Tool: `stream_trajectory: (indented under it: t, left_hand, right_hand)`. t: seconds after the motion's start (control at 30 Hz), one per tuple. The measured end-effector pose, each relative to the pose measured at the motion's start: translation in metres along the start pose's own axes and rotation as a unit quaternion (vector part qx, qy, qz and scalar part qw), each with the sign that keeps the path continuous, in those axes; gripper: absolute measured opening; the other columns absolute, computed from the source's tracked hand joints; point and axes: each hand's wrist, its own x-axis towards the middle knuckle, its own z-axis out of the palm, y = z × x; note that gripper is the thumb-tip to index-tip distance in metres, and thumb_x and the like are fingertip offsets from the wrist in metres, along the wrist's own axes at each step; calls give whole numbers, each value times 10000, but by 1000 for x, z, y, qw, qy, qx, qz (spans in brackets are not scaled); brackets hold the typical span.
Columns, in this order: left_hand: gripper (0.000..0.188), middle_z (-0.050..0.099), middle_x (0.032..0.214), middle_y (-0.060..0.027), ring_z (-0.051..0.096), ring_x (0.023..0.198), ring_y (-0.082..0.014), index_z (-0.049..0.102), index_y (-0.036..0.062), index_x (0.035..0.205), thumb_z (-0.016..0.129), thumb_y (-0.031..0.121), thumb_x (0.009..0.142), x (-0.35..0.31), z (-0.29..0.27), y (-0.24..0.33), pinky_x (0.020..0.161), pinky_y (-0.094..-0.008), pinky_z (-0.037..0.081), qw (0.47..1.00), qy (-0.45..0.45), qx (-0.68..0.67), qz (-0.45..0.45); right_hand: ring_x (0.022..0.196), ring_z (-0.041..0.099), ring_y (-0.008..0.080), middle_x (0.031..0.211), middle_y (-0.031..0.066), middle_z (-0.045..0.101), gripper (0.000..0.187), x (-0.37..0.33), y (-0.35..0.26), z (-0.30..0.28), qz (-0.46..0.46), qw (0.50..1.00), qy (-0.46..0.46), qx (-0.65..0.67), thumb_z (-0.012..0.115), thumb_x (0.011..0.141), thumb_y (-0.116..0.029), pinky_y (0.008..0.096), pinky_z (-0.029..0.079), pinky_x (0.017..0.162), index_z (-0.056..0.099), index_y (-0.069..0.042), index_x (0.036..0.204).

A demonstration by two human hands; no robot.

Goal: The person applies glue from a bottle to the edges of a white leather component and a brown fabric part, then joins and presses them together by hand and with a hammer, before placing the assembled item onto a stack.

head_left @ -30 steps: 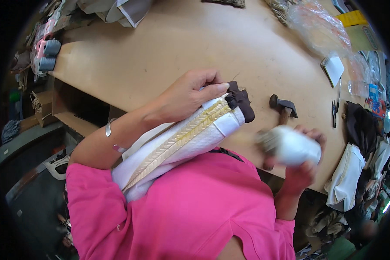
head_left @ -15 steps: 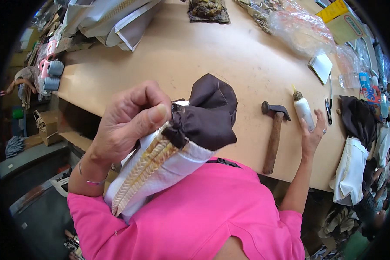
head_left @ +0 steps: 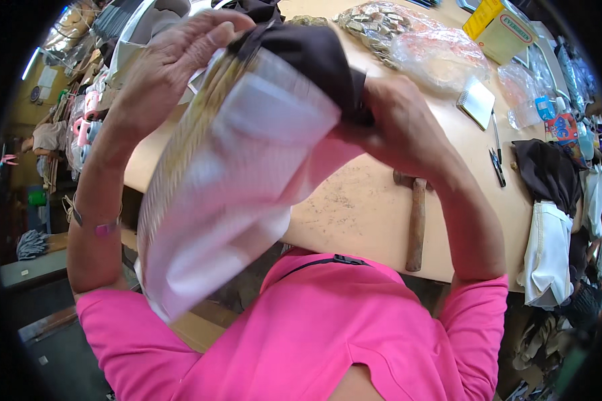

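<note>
A white, tube-like leather piece [head_left: 247, 147] hangs in front of me, lifted over the table's near edge and blurred by motion. Down its left side runs a yellowish strip with a braided look, and dark brown lining [head_left: 308, 53] spills from its upper end. At the upper left of the lining, my left hand [head_left: 170, 70] is closed in a pinch on its edge. My right hand [head_left: 408, 123] grips the lining's right end, its fingertips partly hidden. Below my right forearm lies a hammer [head_left: 416, 224] with a wooden handle, its head partly covered.
To the right are a spiral notepad [head_left: 476, 100], a pen and small black snips [head_left: 497, 167]. Clear plastic bags [head_left: 438, 57] and a yellow-green box [head_left: 502, 30] stand farther back. Another white piece with dark lining [head_left: 547, 254] hangs over the table's right edge.
My right hand has left the white bottle and now holds the lining. My left hand has moved up and away, lifting the white piece off my lap. The bottle is no longer visible.
</note>
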Motion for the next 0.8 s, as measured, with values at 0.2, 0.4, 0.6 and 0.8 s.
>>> stream_trajectory:
  t: [0.2,0.4,0.6,0.8]
  left_hand:
    - [298,535,911,-98,550,659,-242,546,40,944,621,249,746,-47,52,37,538,-297,453,967,0,219,131]
    - [482,483,984,-116,539,798,-291,462,47,1035,691,255,667,-55,118,-4,633,-348,465,955,105,261,90]
    - [234,559,824,-107,566,697,-252,513,38,981,566,4,755,-43,96,-7,601,-320,458,983,79,137,97]
    - [230,591,791,-91,596,687,-174,530,5,976,588,5,753,-45,45,31,622,-276,477,975,68,204,47]
  right_hand:
    - [661,601,239,682,158,600,345,26,10,-5,202,967,-122,98,642,635,-314,323,456,609,610,19,717]
    - [525,498,63,628,14,551,250,28,34,10,234,934,-129,237,616,743,-248,214,409,480,597,1,744]
    - [575,562,123,651,86,585,490,17,35,11,193,926,-24,324,644,674,-464,237,436,506,584,12,773]
    - [791,552,143,943,87,576,663,9,-2,-5,29,991,77,105,732,633,-318,270,435,747,454,-2,1145]
